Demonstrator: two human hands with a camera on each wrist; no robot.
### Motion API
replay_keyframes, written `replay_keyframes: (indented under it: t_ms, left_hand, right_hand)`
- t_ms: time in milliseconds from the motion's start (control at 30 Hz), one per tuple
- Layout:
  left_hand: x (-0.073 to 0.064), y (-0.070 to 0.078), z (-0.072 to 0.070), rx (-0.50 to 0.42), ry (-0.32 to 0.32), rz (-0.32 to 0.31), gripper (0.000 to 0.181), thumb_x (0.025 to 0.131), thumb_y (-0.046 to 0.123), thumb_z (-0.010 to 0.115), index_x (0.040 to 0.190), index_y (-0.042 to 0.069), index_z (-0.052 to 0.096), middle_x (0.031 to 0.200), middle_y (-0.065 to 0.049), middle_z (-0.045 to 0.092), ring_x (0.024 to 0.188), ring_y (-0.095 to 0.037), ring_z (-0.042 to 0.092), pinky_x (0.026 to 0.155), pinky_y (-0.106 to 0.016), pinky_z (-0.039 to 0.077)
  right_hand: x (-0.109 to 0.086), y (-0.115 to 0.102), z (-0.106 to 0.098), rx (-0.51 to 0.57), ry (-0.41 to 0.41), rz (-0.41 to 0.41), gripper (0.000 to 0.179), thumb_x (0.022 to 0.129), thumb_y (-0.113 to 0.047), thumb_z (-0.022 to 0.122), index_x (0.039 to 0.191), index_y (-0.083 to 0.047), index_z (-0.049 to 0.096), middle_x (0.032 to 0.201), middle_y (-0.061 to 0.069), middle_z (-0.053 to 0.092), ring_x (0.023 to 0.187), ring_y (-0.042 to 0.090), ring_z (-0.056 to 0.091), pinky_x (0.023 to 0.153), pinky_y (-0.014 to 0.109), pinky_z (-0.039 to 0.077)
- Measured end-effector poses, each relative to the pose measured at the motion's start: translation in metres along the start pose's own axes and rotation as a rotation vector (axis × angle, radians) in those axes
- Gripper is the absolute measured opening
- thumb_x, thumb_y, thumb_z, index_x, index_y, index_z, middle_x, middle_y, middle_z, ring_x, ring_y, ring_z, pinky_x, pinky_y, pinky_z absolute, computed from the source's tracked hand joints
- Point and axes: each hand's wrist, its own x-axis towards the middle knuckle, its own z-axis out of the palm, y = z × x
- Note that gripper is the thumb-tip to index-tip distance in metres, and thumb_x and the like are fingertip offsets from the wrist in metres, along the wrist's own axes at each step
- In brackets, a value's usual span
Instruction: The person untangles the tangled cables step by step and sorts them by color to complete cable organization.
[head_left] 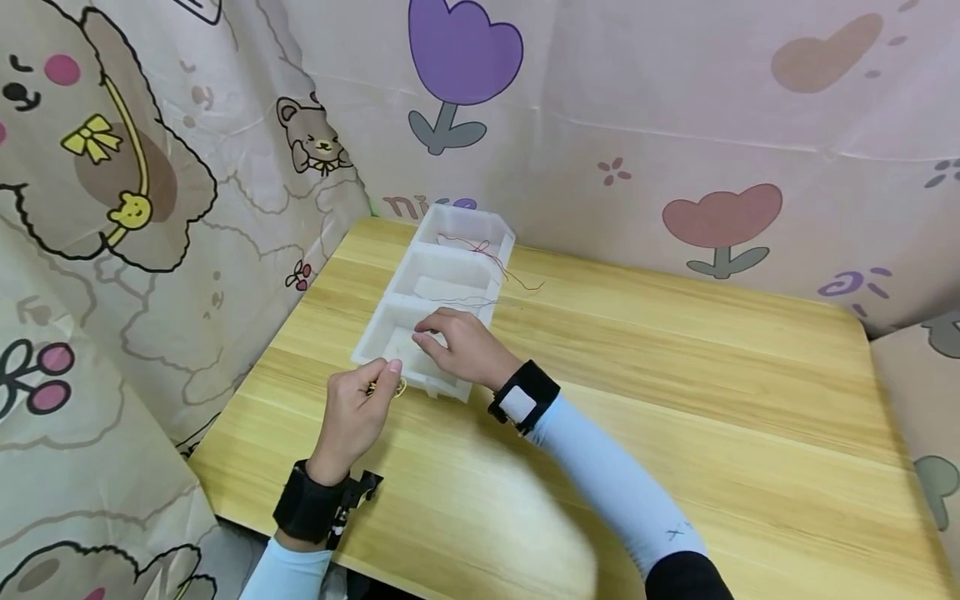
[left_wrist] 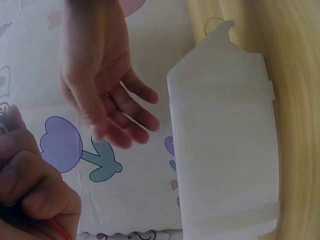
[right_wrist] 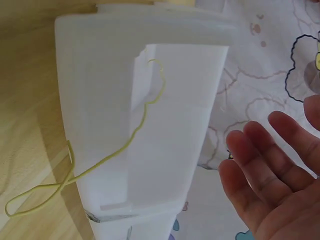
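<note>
My left hand (head_left: 352, 412) is curled round a bundle of thin wires (head_left: 371, 388), mostly hidden in the fist, beside the near end of a white three-compartment tray (head_left: 366, 337). A red wire (left_wrist: 61, 229) sticks out below its fingers in the left wrist view. Over the nearest compartment hovers my right hand (head_left: 468, 346); its relaxed fingers (right_wrist: 255, 167) hold nothing. A yellow wire (right_wrist: 137, 131) runs from inside the tray over the rim, ending in a loop outside. A red wire (head_left: 480, 247) lies across the far compartment, and a dark thin wire (head_left: 457, 300) crosses the middle one.
The tray stands on a wooden table (head_left: 675, 400), near its left side. Patterned cloth (head_left: 585, 92) hangs behind the table and along the left. A black strap (head_left: 528, 396) with a device sits on each wrist.
</note>
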Motion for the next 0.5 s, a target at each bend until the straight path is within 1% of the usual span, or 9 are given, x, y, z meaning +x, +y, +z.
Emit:
replay_keyframes:
  t_ms: [100, 167, 233, 333, 433, 500]
  left_hand:
    - [0.003, 0.001, 0.003, -0.013, -0.009, 0.012, 0.034, 0.093, 0.009, 0.054, 0.061, 0.020, 0.048, 0.050, 0.012, 0.033, 0.041, -0.006, 0.026, 0.039, -0.023, 0.022]
    - [0.006, 0.002, 0.004, -0.024, -0.026, 0.014, 0.034, 0.094, 0.010, 0.053, 0.062, 0.020, 0.049, 0.050, 0.012, 0.034, 0.041, -0.006, 0.027, 0.039, -0.023, 0.023]
    - [0.011, 0.004, 0.007, -0.033, -0.052, 0.011, 0.034, 0.096, 0.013, 0.051, 0.063, 0.021, 0.049, 0.050, 0.011, 0.034, 0.041, -0.007, 0.027, 0.040, -0.023, 0.025]
    - [0.021, 0.009, 0.011, -0.054, -0.107, 0.004, 0.034, 0.098, 0.018, 0.046, 0.065, 0.020, 0.051, 0.051, 0.009, 0.035, 0.042, -0.008, 0.028, 0.042, -0.025, 0.028]
    - [0.029, 0.014, 0.016, -0.077, -0.158, -0.005, 0.035, 0.100, 0.022, 0.042, 0.066, 0.018, 0.050, 0.052, 0.006, 0.036, 0.043, -0.009, 0.030, 0.043, -0.027, 0.029]
    - [0.033, 0.016, 0.021, -0.091, -0.176, -0.010, 0.037, 0.101, 0.024, 0.040, 0.065, 0.019, 0.047, 0.052, 0.005, 0.035, 0.044, -0.010, 0.031, 0.042, -0.027, 0.027]
  right_hand:
    - [-0.005, -0.002, -0.004, 0.032, 0.020, -0.025, 0.027, 0.097, -0.026, 0.047, 0.106, -0.009, 0.065, 0.097, -0.001, 0.065, 0.092, 0.003, 0.054, 0.082, 0.028, 0.048]
    - [-0.010, -0.005, -0.008, 0.061, 0.042, -0.039, 0.027, 0.098, -0.027, 0.047, 0.106, -0.009, 0.065, 0.097, -0.002, 0.065, 0.091, 0.002, 0.054, 0.081, 0.029, 0.049]
    - [-0.015, -0.007, -0.013, 0.094, 0.073, -0.057, 0.026, 0.098, -0.027, 0.047, 0.105, -0.010, 0.066, 0.096, -0.002, 0.064, 0.090, 0.001, 0.053, 0.078, 0.030, 0.050]
    - [-0.025, -0.012, -0.021, 0.159, 0.139, -0.095, 0.023, 0.098, -0.025, 0.048, 0.102, -0.011, 0.066, 0.094, -0.003, 0.065, 0.087, 0.001, 0.054, 0.075, 0.029, 0.050]
    - [-0.034, -0.016, -0.027, 0.226, 0.190, -0.145, 0.018, 0.095, -0.023, 0.052, 0.097, -0.012, 0.067, 0.089, -0.004, 0.065, 0.083, 0.002, 0.055, 0.070, 0.027, 0.050]
    - [-0.040, -0.019, -0.030, 0.266, 0.204, -0.168, 0.016, 0.094, -0.023, 0.055, 0.096, -0.013, 0.067, 0.087, -0.005, 0.065, 0.081, 0.003, 0.056, 0.069, 0.027, 0.050]
